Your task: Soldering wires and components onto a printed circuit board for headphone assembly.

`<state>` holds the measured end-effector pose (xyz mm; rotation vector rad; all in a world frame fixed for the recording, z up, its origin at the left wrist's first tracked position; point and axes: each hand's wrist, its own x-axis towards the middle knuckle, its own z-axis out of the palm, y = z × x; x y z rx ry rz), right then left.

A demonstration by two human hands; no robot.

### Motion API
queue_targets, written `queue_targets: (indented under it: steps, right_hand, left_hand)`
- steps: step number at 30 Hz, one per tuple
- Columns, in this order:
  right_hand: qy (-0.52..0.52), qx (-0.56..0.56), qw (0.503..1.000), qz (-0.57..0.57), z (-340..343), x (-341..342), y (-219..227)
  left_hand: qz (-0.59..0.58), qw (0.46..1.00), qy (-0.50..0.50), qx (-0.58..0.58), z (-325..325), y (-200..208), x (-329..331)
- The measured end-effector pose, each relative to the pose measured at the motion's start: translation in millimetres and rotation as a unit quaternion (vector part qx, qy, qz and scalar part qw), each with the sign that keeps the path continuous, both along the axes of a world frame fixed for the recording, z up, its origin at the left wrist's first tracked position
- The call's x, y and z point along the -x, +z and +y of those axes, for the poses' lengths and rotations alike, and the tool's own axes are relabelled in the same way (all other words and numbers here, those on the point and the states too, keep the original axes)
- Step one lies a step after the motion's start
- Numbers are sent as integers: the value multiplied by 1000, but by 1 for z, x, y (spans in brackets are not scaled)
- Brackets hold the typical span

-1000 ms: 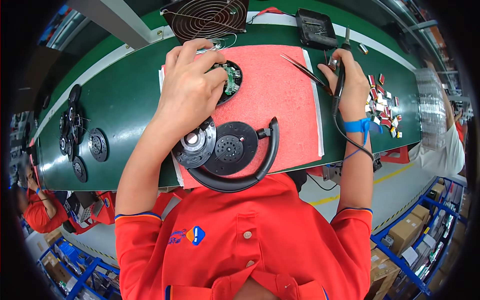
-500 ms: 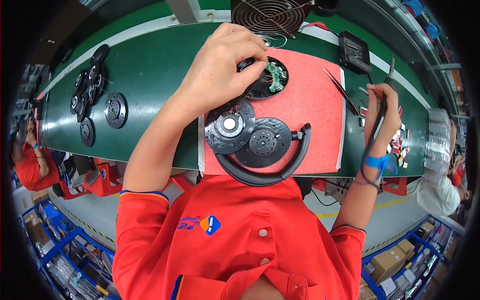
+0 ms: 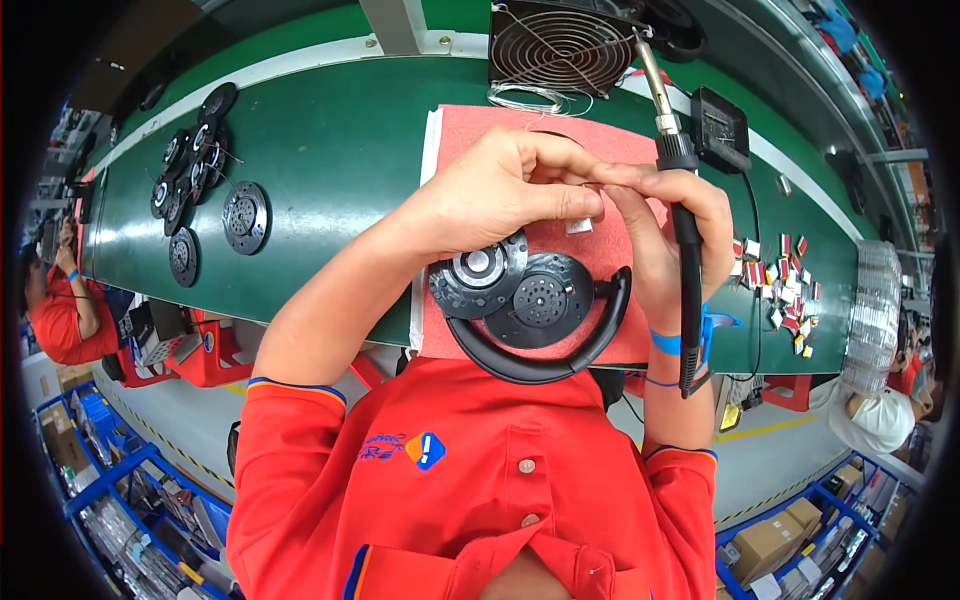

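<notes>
My left hand (image 3: 505,190) is closed in a pinch over the pink mat (image 3: 640,335), its fingertips meeting those of my right hand (image 3: 685,225). A soldering iron (image 3: 683,200) lies across my right hand, held with its metal tip pointing away from me. What the joined fingertips pinch is mostly hidden. A small flat silver piece (image 3: 579,226) shows just below my left thumb; whether it hangs from the pinch I cannot tell. Nearer me lies a headphone with a black padded headband (image 3: 530,372), beside two round black speaker plates, one with a white centre (image 3: 478,262), the other perforated (image 3: 540,302).
Several small red, white and silver pieces (image 3: 785,285) lie scattered at the right. Behind the mat stand a fan with a wire guard (image 3: 562,45) and a black tray (image 3: 720,130). Several round black speaker parts (image 3: 190,165) sit at the left. Clear plastic trays (image 3: 872,305) are stacked far right.
My right hand has come in from the right with the soldering iron to meet my left. My left hand has moved right, off the cup with the green circuit board, which the hands now hide.
</notes>
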<state>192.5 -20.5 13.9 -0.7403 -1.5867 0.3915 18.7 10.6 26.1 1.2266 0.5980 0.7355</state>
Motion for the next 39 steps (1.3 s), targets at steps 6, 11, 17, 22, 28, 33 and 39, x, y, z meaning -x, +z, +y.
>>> queue_targets:
  steps: [6,11,17,22,28,33,39]
  right_hand:
    - [8,56,998,-42,0,-4,-6]
    - [7,76,997,-22,2,-6,-10]
    - [-21,63,996,-55,2,-7,-11]
    - [-28,78,996,-42,1,-6,-13]
    - [-31,127,989,-66,-3,-1,-9]
    - [-97,36,985,-135,5,-16,-4]
    - [-75,-59,989,-113,5,-31,32]
  left_hand:
    - [41,997,61,-4,-1,-6,-2]
    - [47,995,79,-33,-3,-5,-3]
    - [74,990,106,-62,-5,-4,-6]
    - [56,987,141,-53,-7,-1,-6]
    - [150,972,156,-95,-5,4,0]
    - [262,939,171,-142,1,2,10]
    - [331,858,183,-347,7,-15,12]
